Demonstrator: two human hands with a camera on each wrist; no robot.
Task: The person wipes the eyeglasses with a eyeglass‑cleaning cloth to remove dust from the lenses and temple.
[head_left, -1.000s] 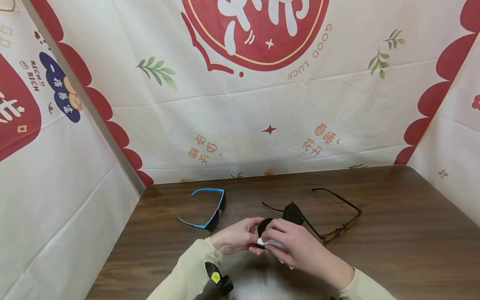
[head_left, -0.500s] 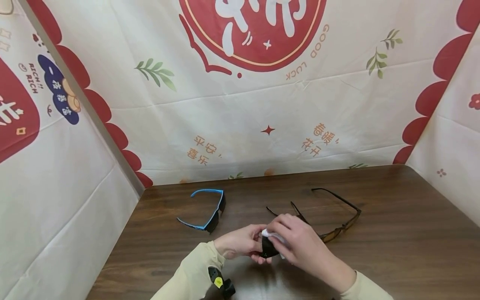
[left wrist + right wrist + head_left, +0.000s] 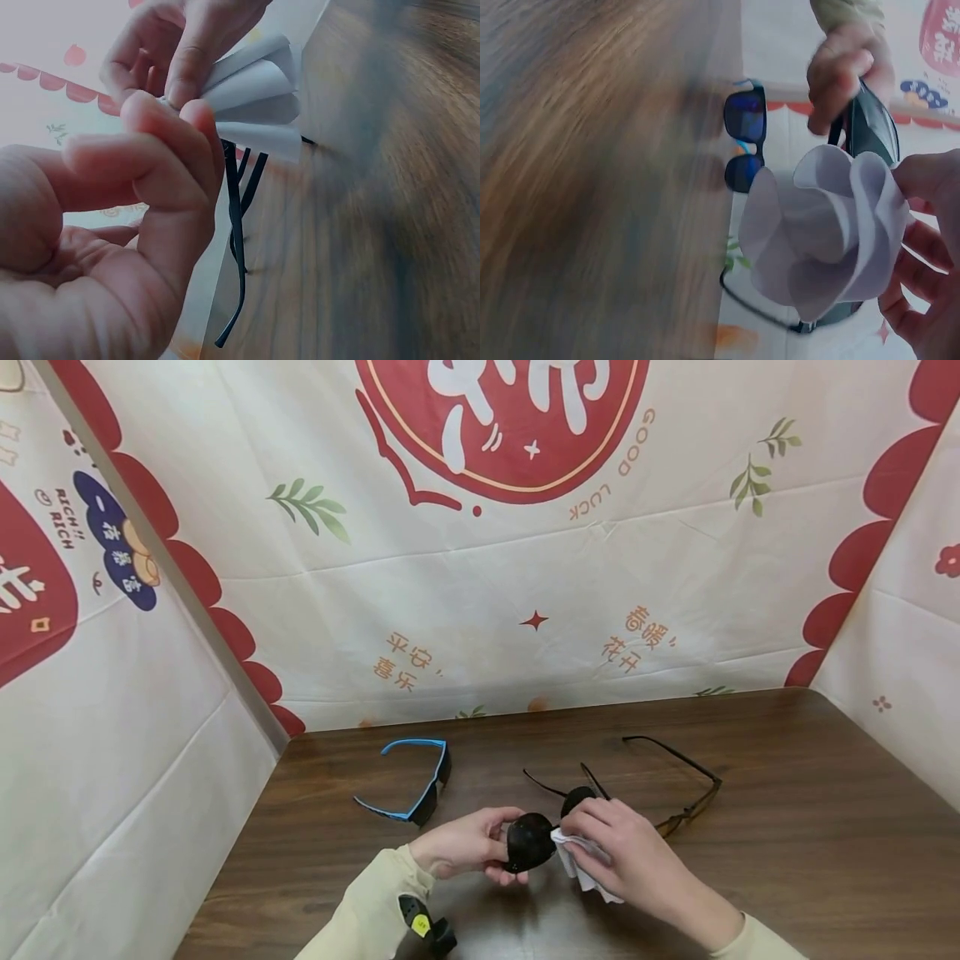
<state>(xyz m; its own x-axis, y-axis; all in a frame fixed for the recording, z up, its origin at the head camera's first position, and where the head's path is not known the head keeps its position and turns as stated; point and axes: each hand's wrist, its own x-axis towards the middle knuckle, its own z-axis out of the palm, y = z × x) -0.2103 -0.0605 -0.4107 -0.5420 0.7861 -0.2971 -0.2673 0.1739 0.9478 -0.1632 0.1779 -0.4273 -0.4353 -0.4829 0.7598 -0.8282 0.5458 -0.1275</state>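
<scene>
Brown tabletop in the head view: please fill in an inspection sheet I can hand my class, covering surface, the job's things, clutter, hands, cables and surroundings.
Surface: brown wood-grain table, shiny near the front edge of the picture.
Job's things: dark sunglasses, with a crumpled white cloth close beside one lens.
Clutter: blue-framed sunglasses to the person's left and black-framed glasses to the right, both lying unfolded.
Hands: left hand grips the dark sunglasses at one end; right hand pinches the white cloth.
Cables: nothing seen.
Surroundings: white printed backdrop with red scalloped borders, behind and at both sides.
</scene>
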